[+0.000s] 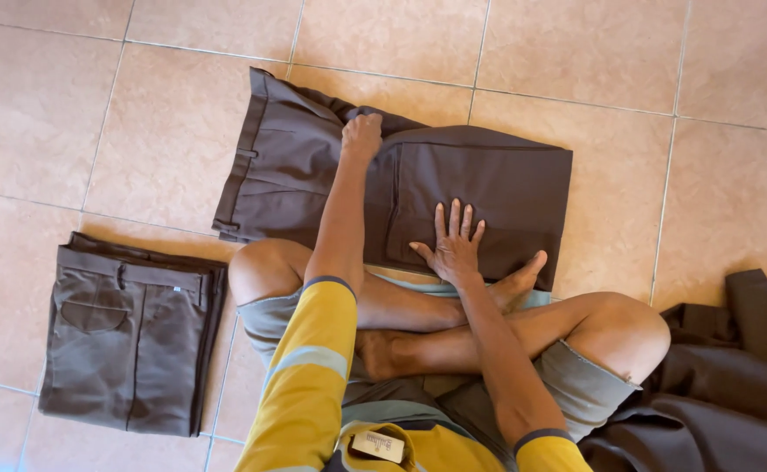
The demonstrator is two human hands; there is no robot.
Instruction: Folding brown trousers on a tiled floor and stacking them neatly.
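Dark brown trousers [418, 188], folded over on themselves, lie flat on the tiled floor [628, 61] just beyond the person's crossed bare legs, under both hands. The right hand [453, 249] rests on the near edge of the cloth, palm down, fingers spread wide and pointing away from the body, holding nothing but pressing the fabric flat. The left hand [361, 135] sits farther out, at the far edge of the fold, curled into a loose fist on the cloth; it seems to pinch a bit of fabric there, though the grip is hidden under the knuckles.

Nearest the body, the crossed shins and one bare foot lie between the torso and the trousers, with the toes touching the garment's near hem just beside the right hand. Off to the left of the left arm, well apart from it, a second pair of trousers [130, 336], grey-brown, lies folded into a neat rectangle. To the right of the right arm, past the knee, a heap of dark cloth [733, 385] lies rumpled on the tiles.

Both arms reach forward from yellow sleeves, the left almost straight and stretched far, the right bent less and angled slightly inward.
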